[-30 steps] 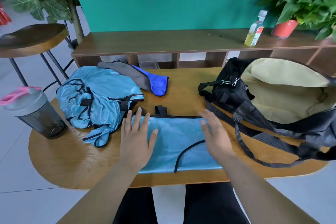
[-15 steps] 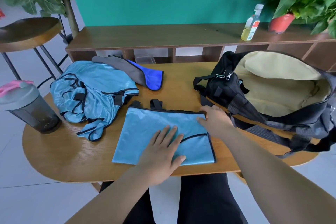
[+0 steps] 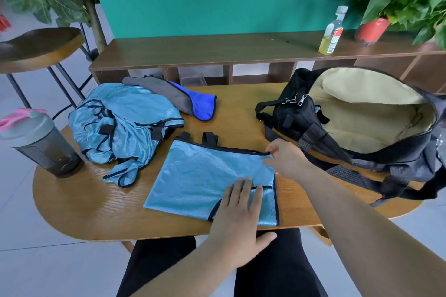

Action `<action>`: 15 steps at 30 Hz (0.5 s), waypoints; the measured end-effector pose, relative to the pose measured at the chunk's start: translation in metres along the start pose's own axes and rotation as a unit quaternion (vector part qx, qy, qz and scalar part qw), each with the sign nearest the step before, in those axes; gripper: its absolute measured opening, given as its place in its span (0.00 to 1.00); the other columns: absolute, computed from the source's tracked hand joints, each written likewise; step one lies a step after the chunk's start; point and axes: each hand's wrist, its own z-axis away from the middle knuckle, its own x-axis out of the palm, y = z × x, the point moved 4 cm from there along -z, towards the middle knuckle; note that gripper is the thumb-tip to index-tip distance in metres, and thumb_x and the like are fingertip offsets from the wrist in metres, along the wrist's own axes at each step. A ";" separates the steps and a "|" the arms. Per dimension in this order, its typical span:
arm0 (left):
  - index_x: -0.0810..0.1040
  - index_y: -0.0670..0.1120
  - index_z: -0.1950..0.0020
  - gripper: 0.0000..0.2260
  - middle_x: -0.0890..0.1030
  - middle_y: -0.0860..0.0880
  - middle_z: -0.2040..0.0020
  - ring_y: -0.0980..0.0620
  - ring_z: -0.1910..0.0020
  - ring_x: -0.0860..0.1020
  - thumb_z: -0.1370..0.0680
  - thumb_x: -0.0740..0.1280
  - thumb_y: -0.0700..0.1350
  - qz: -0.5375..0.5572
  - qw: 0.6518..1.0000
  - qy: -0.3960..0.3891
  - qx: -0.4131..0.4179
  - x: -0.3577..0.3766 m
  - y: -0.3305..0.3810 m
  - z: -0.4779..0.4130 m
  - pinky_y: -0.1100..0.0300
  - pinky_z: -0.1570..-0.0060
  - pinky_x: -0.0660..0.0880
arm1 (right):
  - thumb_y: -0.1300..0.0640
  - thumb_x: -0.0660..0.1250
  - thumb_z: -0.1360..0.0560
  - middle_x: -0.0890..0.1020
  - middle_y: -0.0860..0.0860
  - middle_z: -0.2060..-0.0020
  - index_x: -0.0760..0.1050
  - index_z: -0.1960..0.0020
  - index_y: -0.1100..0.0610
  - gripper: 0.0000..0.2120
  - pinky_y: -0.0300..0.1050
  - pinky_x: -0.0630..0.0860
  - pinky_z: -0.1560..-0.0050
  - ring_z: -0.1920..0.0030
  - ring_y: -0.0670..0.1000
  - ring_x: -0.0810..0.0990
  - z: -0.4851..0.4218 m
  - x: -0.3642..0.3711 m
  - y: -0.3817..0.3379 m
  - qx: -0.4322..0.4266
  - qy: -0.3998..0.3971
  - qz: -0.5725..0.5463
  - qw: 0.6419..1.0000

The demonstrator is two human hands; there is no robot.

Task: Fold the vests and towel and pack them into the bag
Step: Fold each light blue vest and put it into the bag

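So the folded light-blue mesh vest with black trim (image 3: 205,176) lies flat on the oval wooden counter (image 3: 84,200), near the front edge. The left grip (image 3: 239,219) is spread flat on its near right part, fingers straight and pressing down. The right grip (image 3: 284,159) is at the vest's far right corner, fingers curled and pinching the black trim there.

The heap of crumpled light-blue vests (image 3: 120,128) sits to the left of the folded one, with the grey and royal-blue towel (image 3: 183,99) just behind the heap. The black duffel bag with beige lining (image 3: 289,113) is at the right end of the counter, unzipped wide. A smoky plastic shaker bottle with a pink-and-grey lid (image 3: 41,144) stands at the left edge.
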 end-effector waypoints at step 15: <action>0.54 0.57 0.15 0.30 0.65 0.58 0.20 0.59 0.22 0.63 0.17 0.58 0.46 0.242 0.960 0.133 -0.045 -0.014 0.000 0.023 0.56 0.18 0.57 | 0.66 0.71 0.22 0.85 0.59 0.50 0.81 0.43 0.62 0.08 0.44 0.82 0.64 0.55 0.56 0.85 0.036 0.009 -0.005 0.171 -0.068 -0.471 0.863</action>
